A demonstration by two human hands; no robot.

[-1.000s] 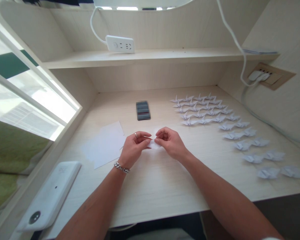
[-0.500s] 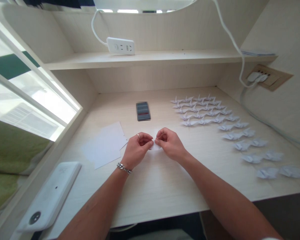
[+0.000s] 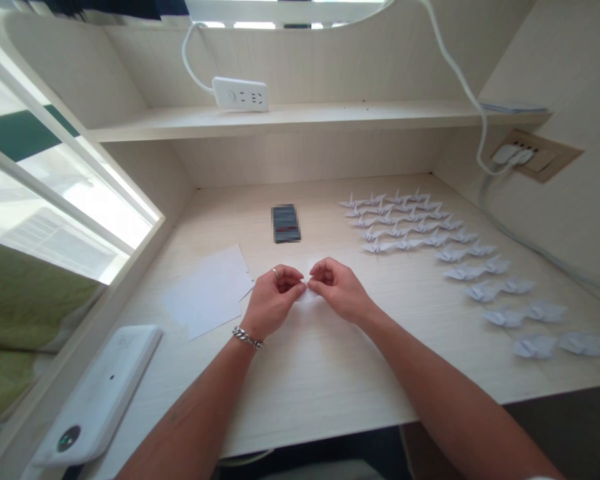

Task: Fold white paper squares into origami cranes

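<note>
A small piece of white paper [image 3: 309, 295] is pinched between my two hands, low over the middle of the desk; most of it is hidden by the fingers. My left hand [image 3: 275, 297], with a ring and a chain bracelet, grips its left side between thumb and fingers. On the right side, my right hand [image 3: 339, 288] pinches it the same way, the fingertips of both hands nearly meeting. Flat sheets of white paper [image 3: 207, 290] lie just left of my left hand. Folded white paper cranes [image 3: 405, 243] stand in rows to the right.
A dark, blurred-out phone-like rectangle [image 3: 286, 223] lies beyond my hands. At the left edge rests a white device [image 3: 100, 393] with a round dial. A power strip [image 3: 241, 94] sits on the shelf [image 3: 300, 123]. White cable [image 3: 455, 63] hangs down to a wall socket [image 3: 540, 157] at right.
Both hands stay almost in place, still pinching the small paper, with only slight finger movement. The view has shifted very slightly.
</note>
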